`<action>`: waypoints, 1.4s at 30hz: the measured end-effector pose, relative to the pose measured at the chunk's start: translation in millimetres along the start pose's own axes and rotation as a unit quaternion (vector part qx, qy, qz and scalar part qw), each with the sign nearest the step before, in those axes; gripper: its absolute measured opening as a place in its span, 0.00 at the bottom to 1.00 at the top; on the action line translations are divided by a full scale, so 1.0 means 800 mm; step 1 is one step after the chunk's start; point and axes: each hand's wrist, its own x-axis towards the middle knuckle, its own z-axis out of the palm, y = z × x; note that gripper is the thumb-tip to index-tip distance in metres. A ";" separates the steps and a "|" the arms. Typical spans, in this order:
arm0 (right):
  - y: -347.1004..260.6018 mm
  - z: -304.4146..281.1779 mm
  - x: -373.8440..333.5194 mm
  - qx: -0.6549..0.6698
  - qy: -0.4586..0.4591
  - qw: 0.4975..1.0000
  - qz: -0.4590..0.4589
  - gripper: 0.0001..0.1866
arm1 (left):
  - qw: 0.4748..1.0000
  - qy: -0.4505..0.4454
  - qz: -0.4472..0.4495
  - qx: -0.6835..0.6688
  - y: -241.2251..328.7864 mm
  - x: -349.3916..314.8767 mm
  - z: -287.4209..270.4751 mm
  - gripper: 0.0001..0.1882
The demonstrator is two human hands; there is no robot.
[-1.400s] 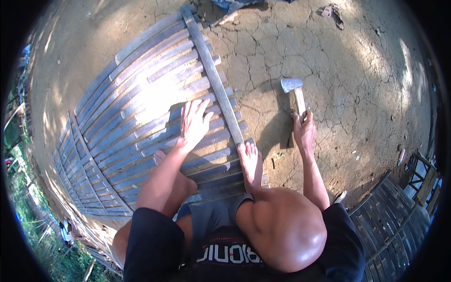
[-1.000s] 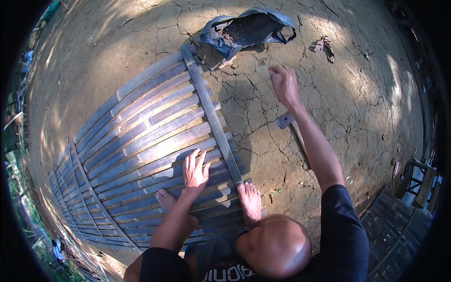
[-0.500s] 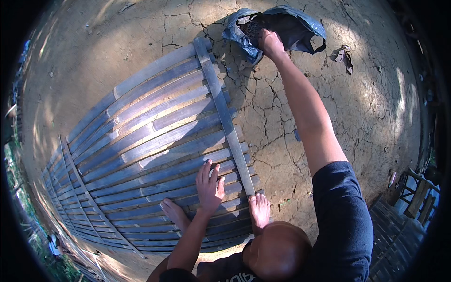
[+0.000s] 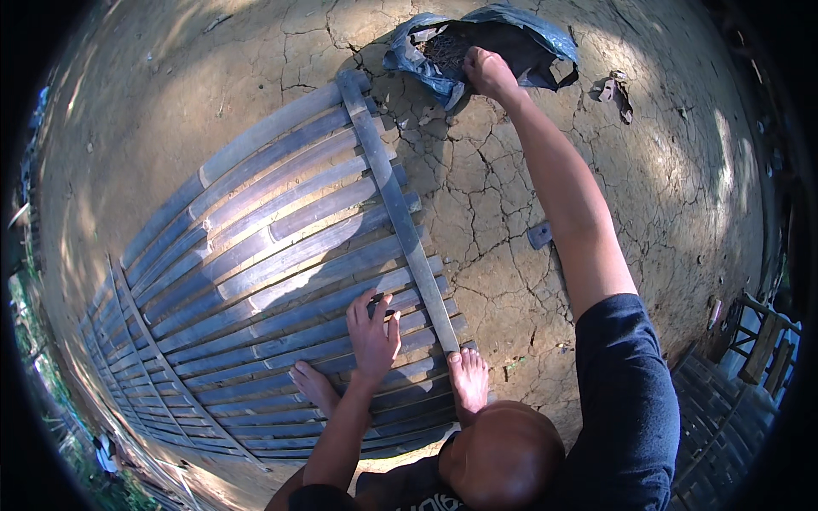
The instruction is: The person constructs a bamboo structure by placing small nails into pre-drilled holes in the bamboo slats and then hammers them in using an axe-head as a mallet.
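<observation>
A crumpled blue plastic bag (image 4: 537, 27) lies open on the ground at the top, its inside dark. In its left part sits a heap of thin brownish pieces (image 4: 443, 53), perhaps nails, too small to tell. My right hand (image 4: 492, 75) is at the bag's mouth, fingers curled closed; what they pinch, if anything, is hidden. My left hand (image 4: 373, 345) rests on a bamboo slat panel (image 4: 281, 230), fingers apart and slightly bent. A flat crosspiece (image 4: 396, 204) runs across the slats' right ends.
My bare feet (image 4: 469, 379) stand on the panel near its lower right corner. A flat grey-blue piece (image 4: 539, 235) lies beside my right forearm, partly hidden. Dry scraps (image 4: 615, 95) lie right of the bag on cracked earth. A dark slatted surface (image 4: 716, 434) stands lower right.
My right hand has drawn back from the heap in the bag, and its fingers are more curled. My left fingers have bent a little. The grey-blue piece shows more beside my arm.
</observation>
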 end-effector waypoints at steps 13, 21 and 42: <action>-0.037 0.007 0.006 0.059 0.046 0.997 0.025 0.16 | 1.000 -0.004 -0.021 -0.011 0.004 0.006 0.001 0.18; -0.050 0.020 0.028 0.005 0.101 0.995 -0.020 0.19 | 0.999 -0.012 -0.034 -0.013 0.005 0.009 0.000 0.18; 0.030 0.017 0.052 0.449 -0.023 0.888 0.096 0.12 | 0.997 -0.011 -0.054 -0.046 0.003 0.008 0.000 0.16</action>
